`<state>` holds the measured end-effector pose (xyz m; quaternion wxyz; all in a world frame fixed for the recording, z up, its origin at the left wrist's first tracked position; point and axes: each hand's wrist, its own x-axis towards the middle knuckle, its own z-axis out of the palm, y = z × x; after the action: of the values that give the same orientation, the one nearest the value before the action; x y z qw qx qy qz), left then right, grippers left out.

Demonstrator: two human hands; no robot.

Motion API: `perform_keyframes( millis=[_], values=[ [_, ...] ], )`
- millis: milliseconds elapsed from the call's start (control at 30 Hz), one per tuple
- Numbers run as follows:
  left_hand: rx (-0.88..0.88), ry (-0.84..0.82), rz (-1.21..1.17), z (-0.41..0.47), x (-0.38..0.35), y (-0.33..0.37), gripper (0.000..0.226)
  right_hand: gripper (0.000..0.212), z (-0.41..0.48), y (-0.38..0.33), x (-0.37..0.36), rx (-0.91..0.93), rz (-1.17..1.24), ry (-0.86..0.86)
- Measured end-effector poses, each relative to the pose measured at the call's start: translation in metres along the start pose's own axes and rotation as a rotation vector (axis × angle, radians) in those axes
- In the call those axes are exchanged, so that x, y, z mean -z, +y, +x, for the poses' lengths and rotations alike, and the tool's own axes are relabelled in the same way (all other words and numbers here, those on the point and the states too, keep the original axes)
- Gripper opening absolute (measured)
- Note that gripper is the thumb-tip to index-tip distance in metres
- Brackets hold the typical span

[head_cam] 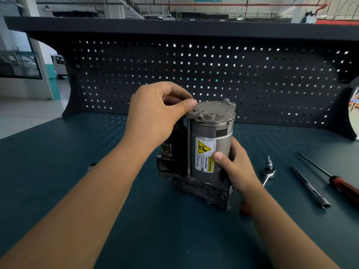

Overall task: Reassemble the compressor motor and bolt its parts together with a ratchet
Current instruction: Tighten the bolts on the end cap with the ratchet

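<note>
On the bench the motor stands upright. The left hand curls over the left edge of the cap, thumb and fingers pinching the top of a bolt. The right hand grasps the motor's lower right side, thumb on the label. The ratchet lies just right of it, untouched.

Matt cast-metal end cap, smooth metal motor housing, glossy label, possibly rubber bench top.
</note>
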<state>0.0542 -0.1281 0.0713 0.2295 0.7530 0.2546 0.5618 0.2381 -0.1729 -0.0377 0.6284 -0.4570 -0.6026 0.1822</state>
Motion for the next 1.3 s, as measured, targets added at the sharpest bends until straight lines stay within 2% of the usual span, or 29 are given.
perform_keyframes(
  millis=[133, 267, 367, 467, 633, 700, 767, 867, 967, 1067, 1133, 1233, 1300],
  values=[
    [0.028, -0.084, -0.017, -0.005, 0.002, 0.002, 0.013, 0.05, 0.0, 0.001, 0.0, -0.004, 0.004, 0.001],
    [0.082, -0.21, -0.06, -0.003, 0.001, 0.007, 0.027, 0.052, 0.0, -0.001, 0.001, -0.012, 0.004, 0.004],
    [0.106, -0.266, -0.108, 0.0, -0.003, 0.007, 0.022, 0.068, -0.001, -0.005, 0.002, -0.023, 0.008, 0.025],
    [0.059, -0.299, -0.006, 0.003, -0.009, 0.002, 0.018, 0.081, -0.001, -0.008, 0.001, -0.055, 0.018, 0.041],
    [-0.018, -0.404, 0.333, 0.01, -0.014, 0.006, 0.068, 0.081, -0.002, -0.008, 0.0, -0.098, 0.056, 0.016],
    [-0.005, -0.417, 0.328, 0.011, -0.015, 0.009, 0.077, 0.08, 0.0, -0.008, 0.001, -0.103, 0.072, -0.003],
    [0.003, -0.344, 0.357, 0.012, -0.014, 0.008, 0.081, 0.08, 0.002, -0.007, 0.004, -0.109, 0.069, -0.02],
    [-0.017, -0.264, 0.352, 0.011, -0.005, 0.001, 0.072, 0.083, 0.006, -0.003, 0.006, -0.13, 0.064, -0.041],
    [-0.017, -0.398, 0.293, 0.011, 0.004, -0.004, 0.052, 0.083, 0.007, 0.0, 0.007, -0.147, 0.036, -0.055],
    [-0.014, -0.431, 0.352, 0.017, 0.006, -0.008, 0.06, 0.082, 0.007, 0.0, 0.007, -0.145, -0.03, -0.065],
    [-0.024, -0.418, 0.393, 0.019, 0.004, -0.006, 0.066, 0.078, 0.006, -0.002, 0.01, -0.17, -0.087, -0.064],
    [-0.025, -0.435, 0.406, 0.017, 0.002, -0.003, 0.069, 0.052, 0.003, -0.007, 0.029, -0.2, -0.183, -0.033],
    [-0.029, -0.446, 0.422, 0.016, 0.0, 0.0, 0.071, 0.023, -0.001, -0.014, 0.054, -0.23, -0.255, 0.204]
  ],
)
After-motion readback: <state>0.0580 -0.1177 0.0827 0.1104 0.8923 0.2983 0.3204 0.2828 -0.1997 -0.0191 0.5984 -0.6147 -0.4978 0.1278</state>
